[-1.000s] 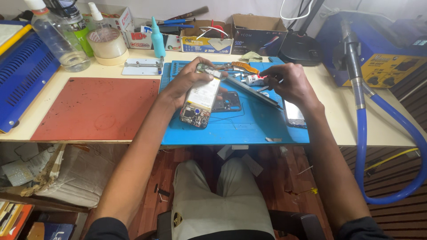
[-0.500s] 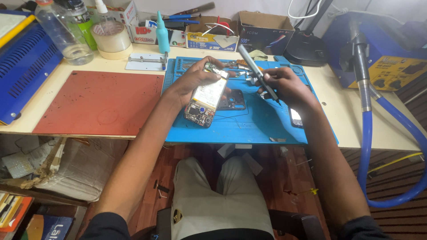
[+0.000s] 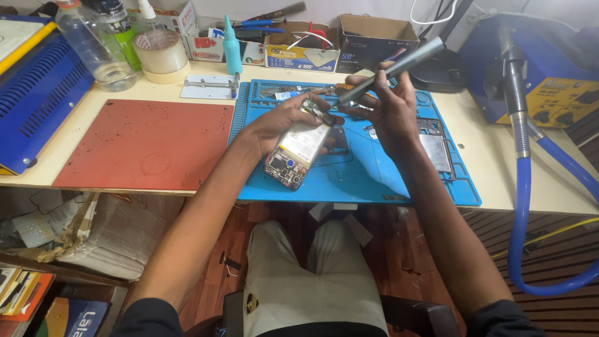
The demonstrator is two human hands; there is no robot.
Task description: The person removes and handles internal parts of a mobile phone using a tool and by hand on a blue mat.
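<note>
At the left edge of the workbench (image 3: 511, 181) sits a blue machine (image 3: 31, 93) with a slotted side, and beside it at the back edge stand a clear plastic bottle (image 3: 93, 50) and a roll of tape (image 3: 161, 53). A red mat (image 3: 146, 143) lies flat on the left half of the bench, its near edge along the bench front. Behind it rest a small metal jig (image 3: 209, 87) and a slim teal bottle (image 3: 232, 50), with open cardboard boxes (image 3: 368, 37) along the back edge.

Over the blue silicone work mat (image 3: 374, 181) at the centre, the left hand (image 3: 281, 122) is wrapped around an opened smartphone (image 3: 296, 150), thumb and fingers closed on its upper end, so the handset slants down towards the near edge with its circuit board and battery facing up. The phone is held slightly above the mat, not lying on it. Just to its right, the right hand (image 3: 390, 109) is closed around a grey metal-handled tool (image 3: 393, 65), whose shaft slopes up and away to the right while its tip points down at the phone's top end, close to the left fingertips. The exact contact point cannot be made out.

A detached phone frame (image 3: 433, 146) lies flat near the mat's right edge. At the bench's right end stand a blue-and-yellow station (image 3: 549, 81) and a blue corrugated hose (image 3: 521, 206) that drops past the front edge.
</note>
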